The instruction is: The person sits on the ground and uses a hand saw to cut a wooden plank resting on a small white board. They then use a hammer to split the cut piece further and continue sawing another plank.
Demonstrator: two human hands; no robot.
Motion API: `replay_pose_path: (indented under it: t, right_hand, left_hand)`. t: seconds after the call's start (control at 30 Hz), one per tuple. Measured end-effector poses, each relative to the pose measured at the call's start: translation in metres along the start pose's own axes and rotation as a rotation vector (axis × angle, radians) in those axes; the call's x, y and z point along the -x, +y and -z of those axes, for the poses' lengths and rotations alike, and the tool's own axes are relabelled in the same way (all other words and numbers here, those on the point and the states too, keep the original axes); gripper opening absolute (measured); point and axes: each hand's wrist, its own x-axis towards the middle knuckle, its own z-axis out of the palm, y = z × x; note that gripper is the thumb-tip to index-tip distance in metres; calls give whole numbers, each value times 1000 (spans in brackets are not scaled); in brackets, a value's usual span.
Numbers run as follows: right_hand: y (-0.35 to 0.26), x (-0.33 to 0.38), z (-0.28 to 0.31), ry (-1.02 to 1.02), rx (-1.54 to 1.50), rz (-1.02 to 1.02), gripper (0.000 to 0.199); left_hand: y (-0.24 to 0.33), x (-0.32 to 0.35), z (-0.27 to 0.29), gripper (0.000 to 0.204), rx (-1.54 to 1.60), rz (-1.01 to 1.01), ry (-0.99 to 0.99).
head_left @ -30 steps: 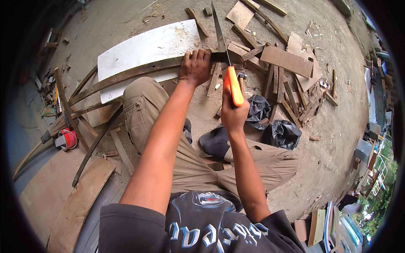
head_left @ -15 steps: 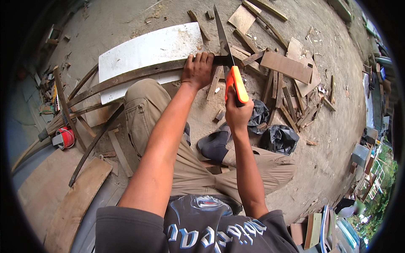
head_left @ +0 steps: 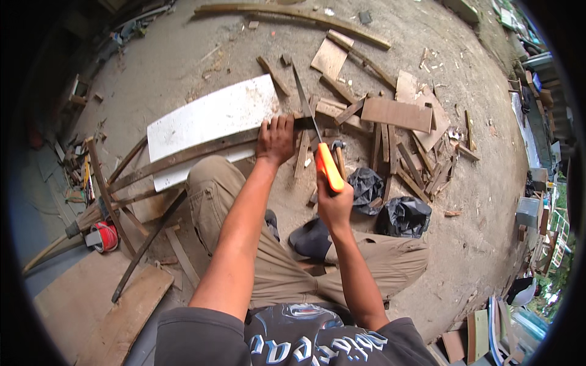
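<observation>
The right grip (head_left: 336,204) closes round the saw's handle (head_left: 330,169); the left grip (head_left: 275,141) clasps the plank (head_left: 204,150) from above. The plank lies across the white board (head_left: 213,113) near its lower edge, passing its right edge to the blade (head_left: 303,97). Sawing looks unfinished; I can't tell the cut's depth.

We see smooth orange plastic on the saw handle (head_left: 330,169) and thin, dull grey metal in the blade (head_left: 303,94). The long beam (head_left: 204,149) looks like rough, weathered wood, while the white board (head_left: 213,116) is smooth but speckled with dirt. We find glossy, crumpled black plastic in the bags (head_left: 405,217), matt cloth in the trousers (head_left: 262,247) and shirt (head_left: 201,334), and gritty, matt earth across the ground (head_left: 479,201).
</observation>
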Motion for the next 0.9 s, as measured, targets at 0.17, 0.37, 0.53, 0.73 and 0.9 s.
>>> replay_pose_path:
  t: [0.17,0.37,0.53,0.73,0.9]
  right_hand:
    - [23,6,-9,7,59,94,24]
    - [23,161,78,-59,138,-63,13]
    - [11,46,24,17,54,-8,19]
    - [11,21,-3,17,76,78,25]
    - [57,139,54,44,83,55,15]
  left_hand:
    - [-7,5,-7,43,-9,6,10]
    - [2,5,-5,42,9,-35,46]
    - [-2,2,-7,37,-2,-31,62]
    - [-5,7,-5,56,-42,-19,-14]
    - [-7,1,-9,52,-36,-38,111]
